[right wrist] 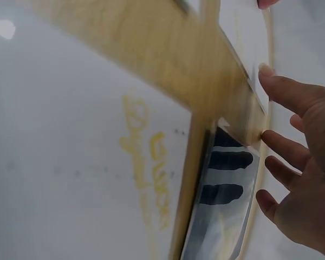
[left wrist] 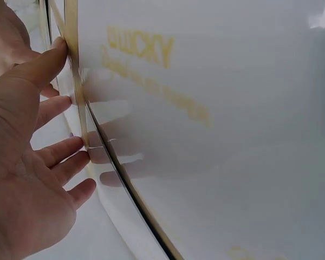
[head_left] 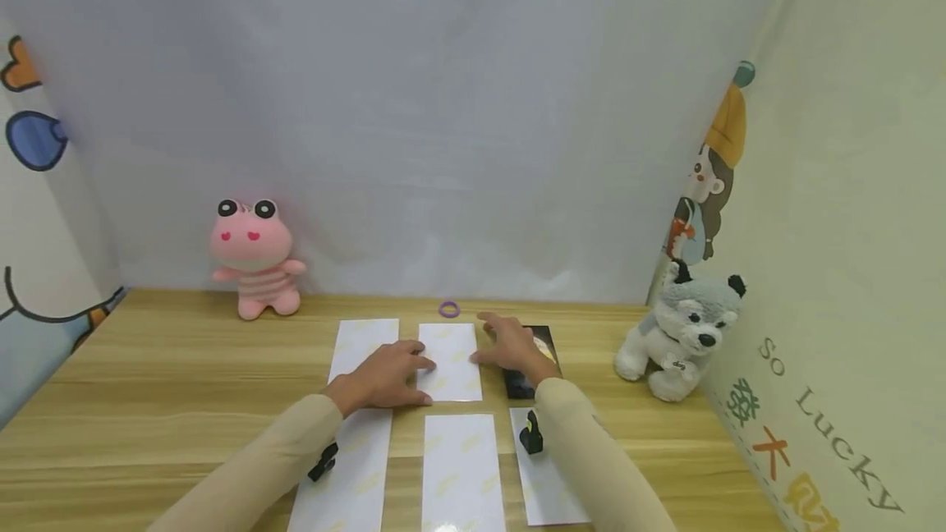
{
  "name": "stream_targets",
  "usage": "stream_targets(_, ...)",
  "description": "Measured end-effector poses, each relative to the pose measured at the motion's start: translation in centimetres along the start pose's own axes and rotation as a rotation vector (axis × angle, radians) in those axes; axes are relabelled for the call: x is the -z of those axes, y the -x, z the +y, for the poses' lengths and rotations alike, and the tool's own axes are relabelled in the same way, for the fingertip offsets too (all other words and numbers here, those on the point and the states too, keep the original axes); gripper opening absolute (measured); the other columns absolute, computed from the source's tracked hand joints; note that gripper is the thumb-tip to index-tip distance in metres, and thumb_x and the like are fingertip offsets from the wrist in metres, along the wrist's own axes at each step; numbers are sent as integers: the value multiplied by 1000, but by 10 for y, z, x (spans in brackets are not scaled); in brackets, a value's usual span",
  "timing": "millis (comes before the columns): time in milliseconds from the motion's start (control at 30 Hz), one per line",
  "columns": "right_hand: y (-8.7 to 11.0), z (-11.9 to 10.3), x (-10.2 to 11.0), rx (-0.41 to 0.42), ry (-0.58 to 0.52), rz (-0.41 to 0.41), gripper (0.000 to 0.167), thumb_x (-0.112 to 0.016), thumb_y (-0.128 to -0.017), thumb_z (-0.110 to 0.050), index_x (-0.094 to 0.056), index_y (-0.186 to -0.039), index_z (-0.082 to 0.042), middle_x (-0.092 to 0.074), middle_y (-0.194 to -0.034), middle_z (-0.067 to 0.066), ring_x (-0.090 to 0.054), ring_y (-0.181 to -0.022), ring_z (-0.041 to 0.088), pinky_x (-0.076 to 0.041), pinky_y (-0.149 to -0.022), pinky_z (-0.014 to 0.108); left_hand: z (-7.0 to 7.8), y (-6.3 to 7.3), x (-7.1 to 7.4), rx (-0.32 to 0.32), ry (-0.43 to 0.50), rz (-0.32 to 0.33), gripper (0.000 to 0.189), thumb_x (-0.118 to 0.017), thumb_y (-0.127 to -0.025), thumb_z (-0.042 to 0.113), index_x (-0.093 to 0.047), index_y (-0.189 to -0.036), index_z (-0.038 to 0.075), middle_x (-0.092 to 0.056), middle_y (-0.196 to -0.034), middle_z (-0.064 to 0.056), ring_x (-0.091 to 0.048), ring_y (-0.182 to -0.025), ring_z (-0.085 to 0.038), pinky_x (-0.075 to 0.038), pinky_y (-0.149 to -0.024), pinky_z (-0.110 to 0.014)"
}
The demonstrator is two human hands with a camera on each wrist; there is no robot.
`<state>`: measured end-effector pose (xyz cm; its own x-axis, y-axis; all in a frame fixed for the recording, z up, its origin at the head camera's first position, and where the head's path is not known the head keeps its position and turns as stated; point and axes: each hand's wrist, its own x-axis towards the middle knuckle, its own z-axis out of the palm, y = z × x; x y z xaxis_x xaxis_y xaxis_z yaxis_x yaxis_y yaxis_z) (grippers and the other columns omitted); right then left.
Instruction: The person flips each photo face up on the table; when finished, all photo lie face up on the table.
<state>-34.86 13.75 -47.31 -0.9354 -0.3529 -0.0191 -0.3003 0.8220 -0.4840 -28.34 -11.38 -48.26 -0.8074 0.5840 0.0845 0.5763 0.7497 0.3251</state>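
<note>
A white sheet (head_left: 449, 364) with faint yellow lettering lies flat in the middle of the back row, between both hands. At its left edge is my left hand (head_left: 388, 376), fingers spread, over the back left white sheet (head_left: 365, 339). My right hand (head_left: 512, 347) has its thumb at the right edge of the middle sheet. The right hand and wrist partly cover a dark picture card (head_left: 520, 386) showing a pale yellow shape. In both wrist views the fingers are apart and grip nothing; their reflections show on the glossy sheets.
Nearer me lie a left sheet (head_left: 343, 483), a middle sheet (head_left: 464, 470) and a right sheet (head_left: 550, 491), the outer two partly under my sleeves. A purple ring (head_left: 448, 309) lies behind. A pink plush toy (head_left: 254, 261) and a grey-white plush dog (head_left: 683, 331) flank the wooden table (head_left: 185, 376).
</note>
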Motion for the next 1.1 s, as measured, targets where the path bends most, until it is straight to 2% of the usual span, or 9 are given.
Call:
stream_targets(367, -14, -8, -9, -24, 19, 20, 72, -79, -85, -33, -47, -147, -13, -64, -136, 10, -49, -133, 37, -34, -104, 54, 2, -2, -1, 52, 36, -22, 54, -79, -83, 42, -70, -124, 9, -54, -141, -24, -51, -133, -39, -44, -106, -55)
stream_targets(567, -18, -14, -12, -37, -14, 41, 69, -78, -86, -31, -49, -146, -12, -65, -134, 12, -52, -132, 36, -33, -110, 57, 2, -1, -1, 57, 39, -18, 54, -80, -82, 42, -70, -124, 10, -54, -142, -23, -51, -133, -40, -44, -107, -54)
stream_targets(667, -18, -16, -11, -45, -74, 53, 69, -78, -86, -28, -49, -145, -10, -65, -132, 15, -55, -128, 37, -36, -111, 56, 3, -1, 0, 66, 38, -16, 54, -81, -82, 42, -71, -123, 10, -55, -141, -24, -51, -133, -40, -44, -106, -54)
stream_targets(867, -20, -19, -8, -47, -250, 83, 67, -78, -87, -20, -48, -146, -6, -62, -132, 21, -57, -125, 40, -45, -106, 52, 6, -2, 1, 95, 50, -20, 54, -82, -80, 41, -71, -123, 11, -55, -142, -22, -52, -132, -39, -44, -107, -53)
stream_targets(1000, -22, -20, -9, -49, -409, 129, 62, -75, -88, -12, -49, -144, -4, -62, -130, 23, -60, -123, 40, -51, -100, 48, 6, -3, 1, 104, 54, -24, 53, -82, -80, 41, -71, -123, 11, -55, -141, -22, -52, -132, -39, -44, -107, -53)
stream_targets(1100, -23, -20, -10, -48, -475, 159, 59, -74, -88, -7, -51, -142, -3, -62, -127, 25, -63, -116, 42, -56, -92, 45, 7, -2, 1, 109, 52, -28, 53, -83, -79, 40, -72, -122, 10, -55, -141, -23, -53, -131, -39, -44, -107, -53)
